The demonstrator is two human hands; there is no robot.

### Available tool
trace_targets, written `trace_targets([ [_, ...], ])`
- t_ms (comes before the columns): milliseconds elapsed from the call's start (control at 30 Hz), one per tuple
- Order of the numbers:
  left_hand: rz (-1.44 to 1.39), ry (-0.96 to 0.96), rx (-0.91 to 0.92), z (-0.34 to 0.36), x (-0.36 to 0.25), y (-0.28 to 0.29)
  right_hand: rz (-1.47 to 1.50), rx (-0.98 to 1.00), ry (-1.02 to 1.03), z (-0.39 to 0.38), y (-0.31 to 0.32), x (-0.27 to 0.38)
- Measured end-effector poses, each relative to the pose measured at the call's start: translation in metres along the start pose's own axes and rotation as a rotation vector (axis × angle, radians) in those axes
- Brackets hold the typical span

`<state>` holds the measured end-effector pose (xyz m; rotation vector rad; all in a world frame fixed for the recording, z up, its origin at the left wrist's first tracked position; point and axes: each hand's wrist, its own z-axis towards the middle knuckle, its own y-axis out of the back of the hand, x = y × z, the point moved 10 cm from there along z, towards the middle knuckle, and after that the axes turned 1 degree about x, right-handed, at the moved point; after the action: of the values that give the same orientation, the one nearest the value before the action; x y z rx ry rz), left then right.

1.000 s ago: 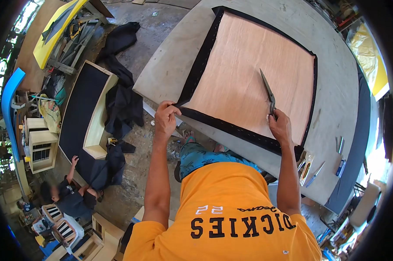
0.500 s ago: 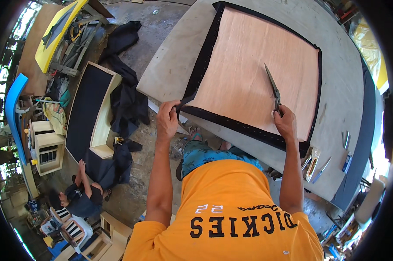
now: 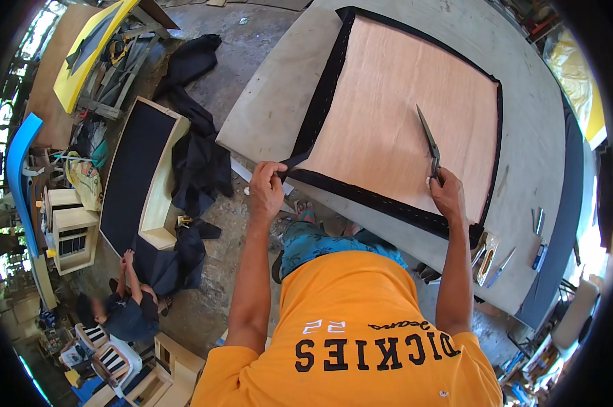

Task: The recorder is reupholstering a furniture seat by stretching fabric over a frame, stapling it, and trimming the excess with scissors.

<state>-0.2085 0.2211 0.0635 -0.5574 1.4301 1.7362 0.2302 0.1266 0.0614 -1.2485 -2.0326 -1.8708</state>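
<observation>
The board (image 3: 391, 102) is lying on the table (image 3: 272, 102). The left hand (image 3: 266, 193) is pinching cloth (image 3: 325, 85) at the near left corner; the right hand (image 3: 449, 195) is holding scissors (image 3: 434, 150), seemingly closed. Judging by the grip, the corner is being tensioned; cutting there would be requiring taut cloth.

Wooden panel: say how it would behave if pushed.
The panel seems stiff, its face being wood, and unlikely to tip, lying flat on the table. Its black cloth corner, bent where the left hand pinches it, probably flexes.
</observation>
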Motion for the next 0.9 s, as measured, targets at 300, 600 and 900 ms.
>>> trace_targets([
  [300, 0.052, 0.031, -0.129, 0.006, -0.021, 0.000, 0.014, 0.021, -0.013, 0.003, -0.003, -0.002],
  [600, 0.086, -0.013, 0.083, 0.011, -0.011, -0.040, -0.003, 0.007, 0.088, 0.013, -0.009, -0.031],
  [900, 0.199, -0.237, 0.107, 0.004, -0.030, -0.038, 0.035, -0.081, 0.017, 0.027, -0.018, -0.008],
])
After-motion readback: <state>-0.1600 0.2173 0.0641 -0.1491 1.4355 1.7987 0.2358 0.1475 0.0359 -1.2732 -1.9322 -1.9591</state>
